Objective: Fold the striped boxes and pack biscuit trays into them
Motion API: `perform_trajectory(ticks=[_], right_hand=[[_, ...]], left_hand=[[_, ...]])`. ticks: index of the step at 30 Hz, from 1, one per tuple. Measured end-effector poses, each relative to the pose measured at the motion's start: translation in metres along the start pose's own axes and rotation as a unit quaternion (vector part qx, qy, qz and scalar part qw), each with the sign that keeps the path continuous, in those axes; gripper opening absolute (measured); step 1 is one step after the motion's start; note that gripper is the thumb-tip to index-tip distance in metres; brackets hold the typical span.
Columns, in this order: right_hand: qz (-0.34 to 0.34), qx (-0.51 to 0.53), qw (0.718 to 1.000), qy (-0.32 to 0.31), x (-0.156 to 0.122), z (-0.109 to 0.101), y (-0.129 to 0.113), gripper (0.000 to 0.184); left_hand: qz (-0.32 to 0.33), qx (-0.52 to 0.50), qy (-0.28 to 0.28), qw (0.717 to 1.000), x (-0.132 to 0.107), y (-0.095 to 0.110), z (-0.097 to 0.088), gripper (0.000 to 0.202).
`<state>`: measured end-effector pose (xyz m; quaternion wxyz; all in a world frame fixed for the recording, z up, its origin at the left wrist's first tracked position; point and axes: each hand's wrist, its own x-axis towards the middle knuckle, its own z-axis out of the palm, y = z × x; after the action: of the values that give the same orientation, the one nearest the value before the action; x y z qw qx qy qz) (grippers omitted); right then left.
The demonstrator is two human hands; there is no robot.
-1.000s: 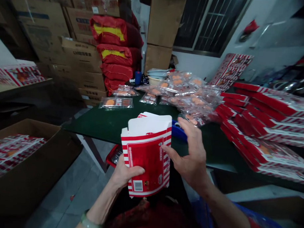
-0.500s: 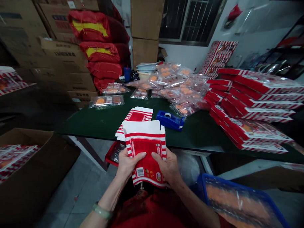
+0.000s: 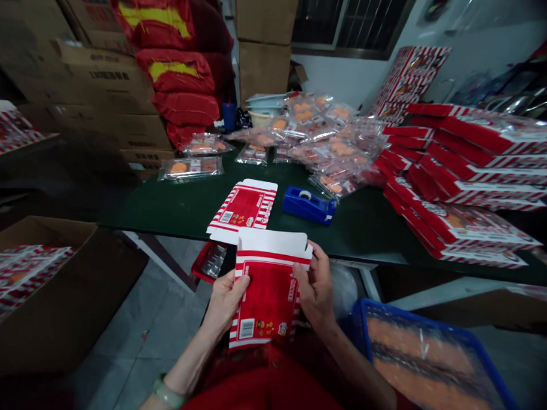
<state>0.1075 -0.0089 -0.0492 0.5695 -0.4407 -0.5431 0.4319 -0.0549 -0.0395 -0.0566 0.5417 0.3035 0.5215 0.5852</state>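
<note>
The red-and-white paper carton [image 3: 270,294] has dropped lower since a moment ago, and now sits below the table edge and looks flatter. The left hand [image 3: 225,302] and right hand [image 3: 313,284] have slid outward from its printed face to its two side edges. The flat carton blank [image 3: 242,205] on the table, earlier partly covered, now shows almost whole, its barcode panel visible. The blue tape dispenser [image 3: 308,204], half hidden a second ago, stands in full view, and more of the blue crate [image 3: 413,322] shows at lower right.
</note>
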Motion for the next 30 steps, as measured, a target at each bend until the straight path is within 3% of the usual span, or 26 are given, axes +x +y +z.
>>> perform_trajectory(ticks=[5, 7, 10, 13, 16, 22, 25, 27, 30], right_hand=[[-0.053, -0.053, 0.996, 0.038, 0.007, 0.004, 0.002, 0.044], [-0.051, -0.053, 0.996, 0.046, 0.006, 0.007, 0.005, 0.045], [-0.066, -0.045, 0.995, 0.061, 0.007, 0.010, 0.011, 0.041], [-0.095, -0.079, 0.989, 0.087, 0.009, 0.013, 0.018, 0.032], [-0.120, -0.110, 0.983, 0.084, 0.011, 0.011, 0.022, 0.023], [-0.131, -0.097, 0.987, 0.000, 0.018, 0.000, 0.005, 0.010], [-0.069, -0.051, 0.996, -0.027, 0.031, -0.007, -0.011, 0.012], [-0.014, -0.008, 0.998, -0.055, 0.041, -0.012, -0.019, 0.004], [0.005, -0.028, 0.987, -0.160, 0.054, -0.020, -0.026, 0.023]], left_hand=[[0.164, 0.035, 0.027, 0.985, -0.002, 0.007, -0.003, 0.071], [0.179, 0.048, 0.005, 0.983, 0.003, 0.009, -0.005, 0.074], [0.171, 0.096, 0.019, 0.980, 0.012, 0.013, -0.009, 0.056], [0.209, 0.152, 0.058, 0.964, 0.021, 0.018, -0.013, 0.043], [0.228, 0.206, 0.045, 0.950, 0.027, 0.024, -0.016, 0.034], [0.280, 0.230, 0.057, 0.930, 0.033, 0.035, -0.018, 0.025], [0.307, 0.218, 0.047, 0.925, 0.037, 0.037, -0.016, 0.016], [0.300, 0.171, 0.056, 0.937, 0.039, 0.036, -0.014, 0.008], [0.285, 0.121, 0.061, 0.949, 0.042, 0.037, -0.012, 0.026]])
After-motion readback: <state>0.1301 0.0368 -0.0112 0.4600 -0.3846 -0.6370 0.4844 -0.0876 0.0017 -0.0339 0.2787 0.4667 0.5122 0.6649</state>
